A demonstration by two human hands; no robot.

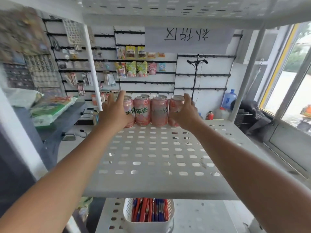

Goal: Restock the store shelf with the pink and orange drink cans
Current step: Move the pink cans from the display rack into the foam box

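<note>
Here, four pink cans (151,110) stand upright in a tight row along the far edge of the white perforated shelf (154,157), side by side and touching, roughly at the middle of that edge. Both arms reach across the shelf to the two ends of the row.

The left hand (114,113) lies against the outer side of the left-end can (129,102), with its fingers straight and spread and pointing up past the can's top; it presses the can rather than wrapping it. The right hand (186,115) grips the right-end can (175,102), fingers curled round its far side and thumb across the near side. Whether that can rests fully on the shelf cannot be told, because the hand covers its base. The two middle cans stand untouched between the hands, their labels facing the near edge of the shelf.

Below the shelf's near edge, on a lower board, sits a white basket (127,214) filled with red and blue pens (148,211). Above the shelf runs an upper shelf (185,10) of the same perforated kind. Beyond the shelf's far edge a wall carries a paper sign (186,35) and hanging snack packets (133,68). Past the shelf's far right corner a blue water jug (229,98) stands on the floor, and a window (294,73) is off to the shelf's right.
</note>
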